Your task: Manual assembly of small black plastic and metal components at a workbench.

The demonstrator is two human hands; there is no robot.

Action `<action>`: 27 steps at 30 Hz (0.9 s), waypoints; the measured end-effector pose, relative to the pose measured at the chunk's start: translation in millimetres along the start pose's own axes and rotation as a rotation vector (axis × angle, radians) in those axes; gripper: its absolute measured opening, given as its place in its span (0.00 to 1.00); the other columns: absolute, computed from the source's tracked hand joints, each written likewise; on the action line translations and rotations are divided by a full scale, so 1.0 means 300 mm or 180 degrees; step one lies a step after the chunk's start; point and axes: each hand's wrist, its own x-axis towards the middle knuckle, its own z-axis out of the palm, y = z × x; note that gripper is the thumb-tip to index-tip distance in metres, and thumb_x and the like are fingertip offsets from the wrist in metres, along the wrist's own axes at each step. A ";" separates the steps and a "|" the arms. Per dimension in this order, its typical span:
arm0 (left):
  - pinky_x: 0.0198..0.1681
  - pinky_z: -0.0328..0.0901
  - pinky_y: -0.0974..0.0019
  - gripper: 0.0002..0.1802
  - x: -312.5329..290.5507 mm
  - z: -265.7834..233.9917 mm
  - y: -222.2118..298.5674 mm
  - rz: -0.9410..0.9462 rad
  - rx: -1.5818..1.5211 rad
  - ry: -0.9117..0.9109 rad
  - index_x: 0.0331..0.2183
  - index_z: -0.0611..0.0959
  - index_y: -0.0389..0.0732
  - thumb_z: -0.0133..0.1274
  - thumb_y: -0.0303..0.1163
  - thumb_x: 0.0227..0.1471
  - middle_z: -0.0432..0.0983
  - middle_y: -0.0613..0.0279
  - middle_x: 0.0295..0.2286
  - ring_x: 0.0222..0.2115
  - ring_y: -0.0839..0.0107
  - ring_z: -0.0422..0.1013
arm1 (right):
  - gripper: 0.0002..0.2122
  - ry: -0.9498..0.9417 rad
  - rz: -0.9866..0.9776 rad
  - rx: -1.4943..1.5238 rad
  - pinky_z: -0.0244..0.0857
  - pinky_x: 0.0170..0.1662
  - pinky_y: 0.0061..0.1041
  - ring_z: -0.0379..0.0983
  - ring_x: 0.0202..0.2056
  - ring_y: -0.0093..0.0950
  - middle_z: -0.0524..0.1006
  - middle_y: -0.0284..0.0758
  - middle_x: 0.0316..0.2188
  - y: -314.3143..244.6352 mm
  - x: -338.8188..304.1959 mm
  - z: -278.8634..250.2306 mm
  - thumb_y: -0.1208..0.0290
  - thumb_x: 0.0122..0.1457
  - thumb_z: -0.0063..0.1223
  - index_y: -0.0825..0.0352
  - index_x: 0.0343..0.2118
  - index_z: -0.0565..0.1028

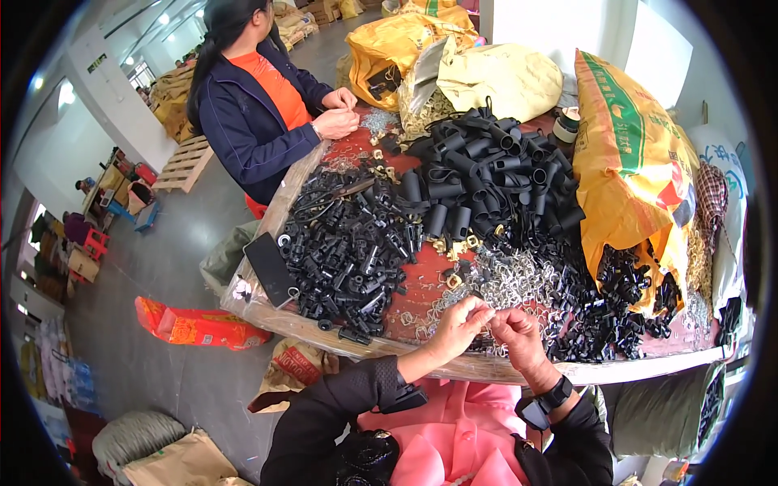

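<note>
Over the near edge of the table, my left hand (454,329) and my right hand (521,340) meet fingertip to fingertip. Both are closed in a pinch, and whatever lies between the fingers is too small to make out. Just beyond them spreads a heap of small silvery metal clips (515,279). To its right is a pile of small black clips (604,312). A large mound of small black plastic parts (348,263) covers the left of the table, and black tube-shaped pieces (478,166) are stacked farther back. A few brass-coloured parts (452,280) lie between the piles.
A dark phone (270,269) rests at the table's left edge. Yellow woven sacks (628,154) stand at the right and back. Across the far left corner, a co-worker (263,105) in a dark jacket works with both hands. A red bag (198,324) lies on the floor.
</note>
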 end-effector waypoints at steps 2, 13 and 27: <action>0.17 0.53 0.82 0.08 0.003 0.000 -0.004 -0.0431 -0.0858 -0.0068 0.26 0.72 0.38 0.45 0.32 0.51 0.63 0.72 0.17 0.16 0.87 0.57 | 0.06 -0.0001 -0.0245 -0.0399 0.53 0.20 0.13 0.58 0.17 0.14 0.69 0.27 0.17 0.000 -0.002 0.002 0.71 0.53 0.47 0.67 0.25 0.72; 0.16 0.51 0.83 0.07 -0.003 -0.041 0.008 -0.0917 -0.0682 -0.0753 0.26 0.72 0.39 0.45 0.32 0.51 0.64 0.74 0.18 0.16 0.88 0.57 | 0.08 -0.0376 0.0876 0.0942 0.53 0.20 0.14 0.59 0.17 0.16 0.68 0.28 0.16 -0.019 -0.005 -0.003 0.70 0.55 0.44 0.68 0.25 0.71; 0.21 0.60 0.79 0.08 -0.016 -0.007 0.033 -0.0092 -0.0769 -0.0405 0.24 0.72 0.35 0.50 0.30 0.47 0.70 0.67 0.19 0.18 0.82 0.64 | 0.06 -0.0262 0.0982 0.2083 0.54 0.21 0.15 0.59 0.16 0.18 0.69 0.30 0.17 -0.022 -0.016 0.004 0.71 0.54 0.45 0.67 0.26 0.71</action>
